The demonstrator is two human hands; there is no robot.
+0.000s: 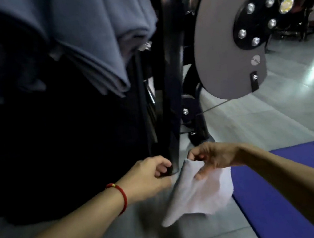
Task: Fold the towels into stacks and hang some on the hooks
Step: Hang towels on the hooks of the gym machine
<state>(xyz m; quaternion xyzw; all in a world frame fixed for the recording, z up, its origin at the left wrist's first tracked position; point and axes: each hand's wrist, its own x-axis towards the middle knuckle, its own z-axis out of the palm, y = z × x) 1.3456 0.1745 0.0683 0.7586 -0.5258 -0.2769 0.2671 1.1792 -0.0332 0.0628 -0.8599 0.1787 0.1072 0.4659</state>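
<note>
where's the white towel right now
In the head view the white towel hangs low in the centre, pinched at its top corner by the right hand, just right of the left hand and beside the blue mat.

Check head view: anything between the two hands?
Between the left hand and right hand: a black post's lower end and the white towel's top corner.

We see a pale tiled floor [283, 114] with glare patches, a black upright post [172, 57], a grey machine panel [219, 36], and a blue mat [283, 202].
</note>
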